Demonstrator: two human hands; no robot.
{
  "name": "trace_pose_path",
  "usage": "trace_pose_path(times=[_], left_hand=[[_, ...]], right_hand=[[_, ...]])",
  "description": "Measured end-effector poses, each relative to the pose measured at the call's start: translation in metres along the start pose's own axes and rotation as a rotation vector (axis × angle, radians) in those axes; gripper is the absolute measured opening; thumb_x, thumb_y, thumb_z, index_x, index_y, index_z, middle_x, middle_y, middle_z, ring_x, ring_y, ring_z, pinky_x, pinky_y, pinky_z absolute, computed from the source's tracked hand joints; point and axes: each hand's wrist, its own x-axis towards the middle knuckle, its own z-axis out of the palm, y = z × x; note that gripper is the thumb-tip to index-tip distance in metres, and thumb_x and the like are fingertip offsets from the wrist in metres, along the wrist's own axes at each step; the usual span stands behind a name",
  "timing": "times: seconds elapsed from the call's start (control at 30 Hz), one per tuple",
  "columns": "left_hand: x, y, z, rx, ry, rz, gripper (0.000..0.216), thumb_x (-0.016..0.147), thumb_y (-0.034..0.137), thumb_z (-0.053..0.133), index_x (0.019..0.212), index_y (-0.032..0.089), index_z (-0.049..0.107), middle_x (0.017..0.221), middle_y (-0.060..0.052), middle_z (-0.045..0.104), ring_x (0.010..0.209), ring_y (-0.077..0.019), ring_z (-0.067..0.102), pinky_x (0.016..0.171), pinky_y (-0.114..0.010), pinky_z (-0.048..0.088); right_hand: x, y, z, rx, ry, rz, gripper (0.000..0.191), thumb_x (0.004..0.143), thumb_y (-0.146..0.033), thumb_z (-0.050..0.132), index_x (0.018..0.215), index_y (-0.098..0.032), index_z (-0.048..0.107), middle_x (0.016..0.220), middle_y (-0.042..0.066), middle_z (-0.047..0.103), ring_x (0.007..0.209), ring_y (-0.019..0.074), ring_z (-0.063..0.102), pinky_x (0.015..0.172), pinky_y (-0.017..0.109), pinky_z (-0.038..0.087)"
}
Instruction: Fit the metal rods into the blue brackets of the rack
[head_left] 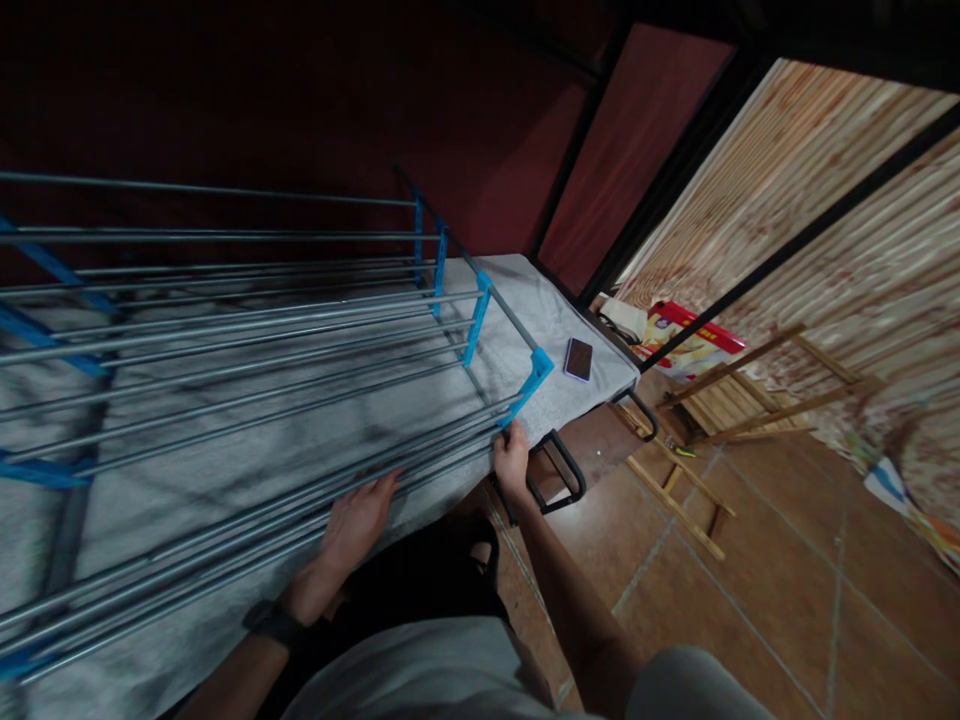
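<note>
A laundry drying rack (pixel 345 335) with grey metal rods and blue plastic joints lies across a table with a pale grey cloth. My right hand (pixel 512 460) is closed on the rack's near right corner, just below a bright blue joint (pixel 536 375); its fingertips are partly hidden. Farther left, my left hand (pixel 361 515) touches the bunched near rods, its fingers stretched out along them. A dark watch-like band (pixel 275 622) circles the left wrist.
A phone-like dark rectangle (pixel 578 359) lies on the cloth (pixel 517 285) right of the rack. Black metal handle-like frames (pixel 566 470) jut from the table's edge. Wooden folding furniture (pixel 739 395) and a red-edged box (pixel 694 340) are on the tiled floor by a patterned curtain (pixel 840 230).
</note>
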Motion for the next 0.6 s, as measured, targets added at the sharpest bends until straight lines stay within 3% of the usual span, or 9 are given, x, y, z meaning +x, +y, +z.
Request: trace_pose_path(times=[0.3,0.6], left_hand=[[-0.0019,-0.0006,0.0024,0.012,0.005,-0.023,0.041,0.102,0.025,0.031,0.131,0.017,0.059,0.113,-0.011,0.073,0.097,-0.0275,0.071,0.084,-0.038,0.057],[0.0001,-0.0018,0.0005,-0.019,-0.033,-0.027,0.042,0.101,0.022,0.029,0.133,0.016,0.057,0.114,-0.011,0.073,0.101,-0.0291,0.071,0.086,-0.041,0.056]], right_hand=[[0.0036,0.0019,0.0073,-0.063,0.053,0.009,0.017,0.08,-0.023,0.049,0.097,-0.022,0.05,0.098,0.007,0.055,0.097,0.024,0.05,0.098,0.043,0.039],[0.0054,0.0003,0.0091,-0.093,0.09,0.034,0.013,0.079,-0.022,0.051,0.091,-0.024,0.046,0.092,0.004,0.053,0.091,0.0226,0.05,0.093,0.04,0.04]])
